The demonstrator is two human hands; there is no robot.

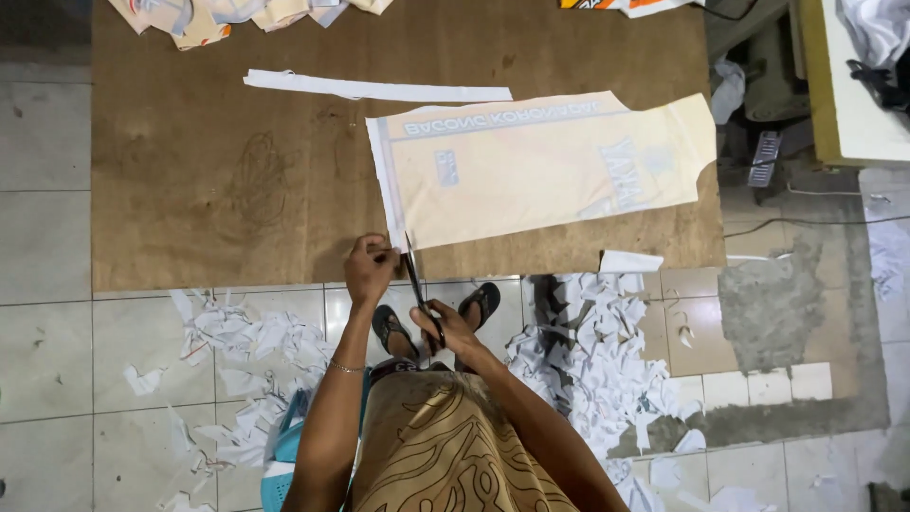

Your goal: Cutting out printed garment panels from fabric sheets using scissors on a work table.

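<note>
Lying beside the cream sheet [540, 171], a cut strip [374, 89]; sheet edge pinched by left hand [370, 268], scissors [420, 289] clasped by right hand [447, 327]; paper scraps [592, 356] noted below board [209, 171].

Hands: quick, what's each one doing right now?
Left hand: closed, pinching the near corner of the cream printed fabric panel.
Right hand: closed around the handles of the dark scissors, blades at the panel's edge.
</note>
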